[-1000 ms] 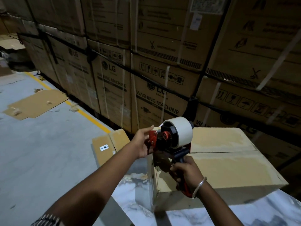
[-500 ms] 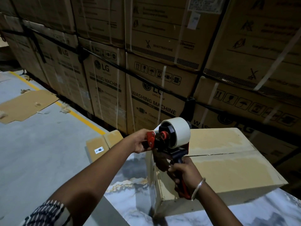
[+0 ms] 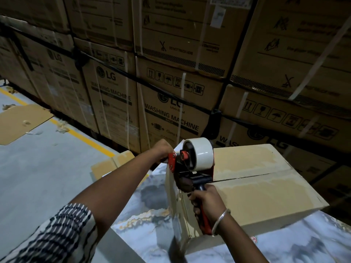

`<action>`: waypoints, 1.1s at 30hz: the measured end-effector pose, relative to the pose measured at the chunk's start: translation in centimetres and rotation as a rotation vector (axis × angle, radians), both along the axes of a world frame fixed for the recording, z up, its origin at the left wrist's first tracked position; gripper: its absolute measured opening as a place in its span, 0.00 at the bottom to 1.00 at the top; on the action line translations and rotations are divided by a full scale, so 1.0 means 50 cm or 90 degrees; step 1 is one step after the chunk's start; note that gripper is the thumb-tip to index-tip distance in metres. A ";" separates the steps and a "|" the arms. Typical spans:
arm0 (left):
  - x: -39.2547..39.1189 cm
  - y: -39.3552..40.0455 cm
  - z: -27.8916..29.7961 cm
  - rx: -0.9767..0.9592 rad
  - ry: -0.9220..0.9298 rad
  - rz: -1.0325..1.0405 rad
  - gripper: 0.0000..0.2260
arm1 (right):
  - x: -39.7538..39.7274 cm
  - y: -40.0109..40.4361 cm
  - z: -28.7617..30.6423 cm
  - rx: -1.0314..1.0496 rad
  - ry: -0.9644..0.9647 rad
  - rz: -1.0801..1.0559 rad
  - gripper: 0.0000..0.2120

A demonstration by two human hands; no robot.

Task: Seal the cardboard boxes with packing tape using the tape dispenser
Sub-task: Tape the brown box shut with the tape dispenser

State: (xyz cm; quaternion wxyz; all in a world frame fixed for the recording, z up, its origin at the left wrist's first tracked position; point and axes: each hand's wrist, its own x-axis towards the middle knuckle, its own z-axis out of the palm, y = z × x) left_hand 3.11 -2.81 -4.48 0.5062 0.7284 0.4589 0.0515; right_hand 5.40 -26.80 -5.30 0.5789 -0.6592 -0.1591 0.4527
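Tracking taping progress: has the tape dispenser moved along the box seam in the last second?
No. The tape dispenser sits at the same left end of the cardboard box seam; only the camera shifted.

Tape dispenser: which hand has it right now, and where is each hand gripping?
The right hand grips the tape dispenser by its handle. The left hand pinches at its red front end; what the fingers hold there cannot be told.

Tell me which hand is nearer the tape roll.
Left. The left hand grips the dispenser's red front end beside the tape roll; the right hand holds the handle lower down, below the roll.
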 end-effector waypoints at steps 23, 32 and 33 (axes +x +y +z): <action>0.091 0.092 -0.072 0.211 0.063 -0.013 0.11 | -0.040 0.054 -0.019 -0.035 -0.007 -0.082 0.09; 0.089 0.102 -0.085 0.181 0.080 -0.021 0.11 | -0.044 0.065 -0.018 -0.059 -0.018 -0.076 0.14; 0.087 0.100 -0.085 0.182 0.080 -0.024 0.12 | -0.045 0.066 -0.018 -0.064 -0.019 -0.079 0.14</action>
